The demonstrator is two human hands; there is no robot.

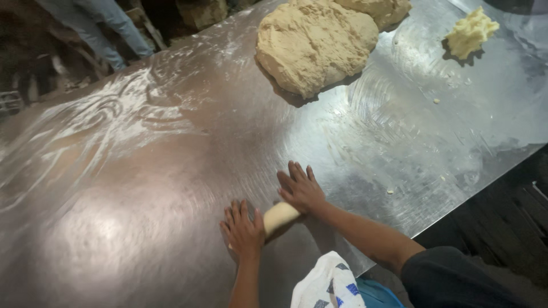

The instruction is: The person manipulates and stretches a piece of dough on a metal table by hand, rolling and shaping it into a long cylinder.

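Dough roll: I see a short pale cylinder of dough at lower centre of the frame, lying on the steel table between both palms.
Left hand: my left hand lies flat, fingers spread, pressing the roll's near end; nothing gripped.
Right hand: my right hand is equally flat and open over the far end.
Technique: I judge even, light pressure from both palms, moving outward, keeps the thickness uniform.
Surroundings: a big beige dough mass sits at upper centre, a small yellowish lump at upper right, a white-and-blue cloth at the bottom edge.
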